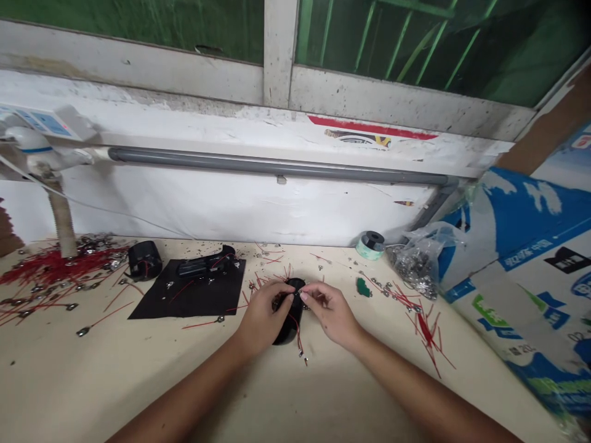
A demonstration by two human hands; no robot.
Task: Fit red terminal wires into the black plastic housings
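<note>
A glossy black plastic housing (287,331) lies on the table between my hands, with red wires (299,337) trailing from its near right side and small metal ends on them. My left hand (265,314) is closed at the upper left of the housing, thumb and index finger pinched over its top. From the other side my right hand (333,312) meets it, thumb and fingertips pressed together. The fingertips of both hands almost touch. Whatever is pinched there is too small and too covered to make out.
A heap of red-wired metal pieces (60,264) spreads at the left. Beside it are a black cup-shaped part (144,260) and a black sheet (152,301) bearing a black part (203,263). Rightward are a tape roll (369,245), a bag of metal parts (415,264) and a blue-white carton (530,277).
</note>
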